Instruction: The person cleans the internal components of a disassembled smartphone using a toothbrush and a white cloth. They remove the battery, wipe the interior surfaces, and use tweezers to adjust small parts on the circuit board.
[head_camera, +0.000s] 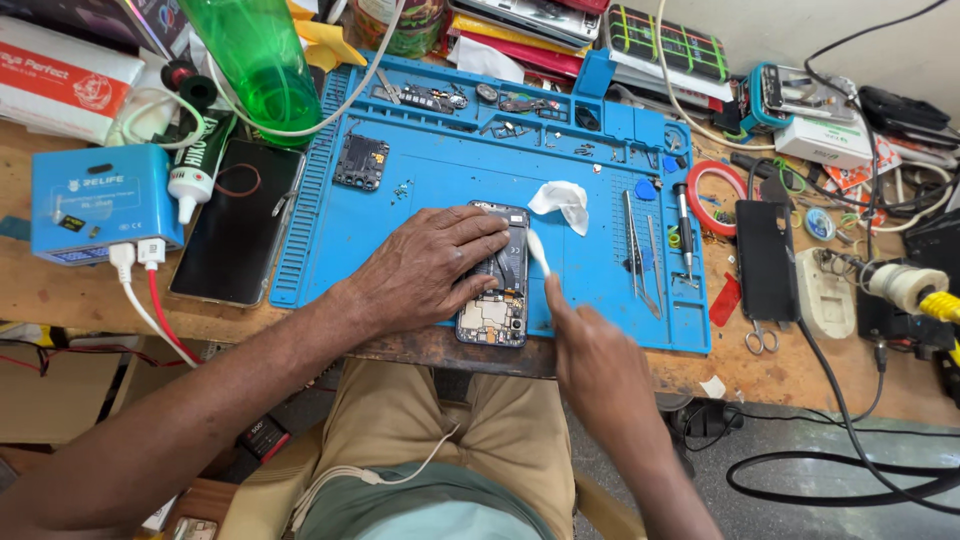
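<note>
Opened black smartphone w/ bare circuit boards (497, 300) lies at the blue silicone mat's (420, 210) front edge, our left hand (425, 268) flat on it, right hand (590, 360) pinching a white swab (538, 252); looks light, stiff, fragile inside, so we'd hold it by the side edges.

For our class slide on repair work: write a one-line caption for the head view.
Left hand steadies an opened phone on a blue mat while the right hand works a white tool against it.

left hand (425, 270) hides opened phone (497, 290) middle | right hand (600, 370) blurred (tool too)
</note>
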